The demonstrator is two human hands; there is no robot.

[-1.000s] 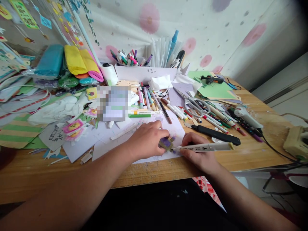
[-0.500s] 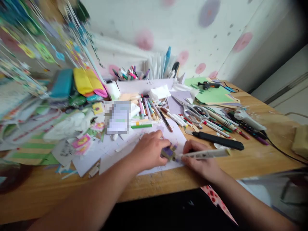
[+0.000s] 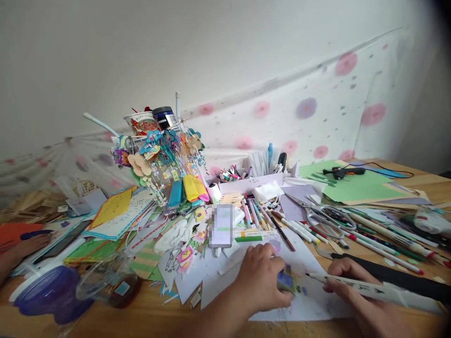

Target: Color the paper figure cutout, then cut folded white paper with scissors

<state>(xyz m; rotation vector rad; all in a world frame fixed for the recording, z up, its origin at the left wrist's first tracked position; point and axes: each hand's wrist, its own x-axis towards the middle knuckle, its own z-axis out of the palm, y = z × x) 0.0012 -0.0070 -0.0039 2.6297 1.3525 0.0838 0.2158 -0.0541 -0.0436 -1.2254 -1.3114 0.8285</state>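
Observation:
My left hand [image 3: 260, 279] is closed on a small blue-purple and olive-green piece [image 3: 286, 280], pressed down over a white sheet of paper [image 3: 313, 307]. The fingers hide part of that piece, and its exact kind cannot be told. My right hand [image 3: 359, 295] grips a white marker [image 3: 373, 288], its dark tip pointing left toward the piece but apart from it. A black-handled craft knife [image 3: 391, 277] lies just beyond my right hand. Past my left hand lie a green marker [image 3: 249, 238] and a dark brown pen [image 3: 282, 231].
Scissors [image 3: 322, 220], loose pens and a hot glue gun [image 3: 343, 172] lie to the right. A phone [image 3: 221, 227] rests mid-table. At left stand a clear cup of dark liquid [image 3: 121, 286] and a purple bowl [image 3: 49, 293]. Another person's hand [image 3: 37, 245] is at far left.
The head view has swung up and left, showing more wall and the table's left side. The marker's tip has drawn back from the piece, which my left hand still holds.

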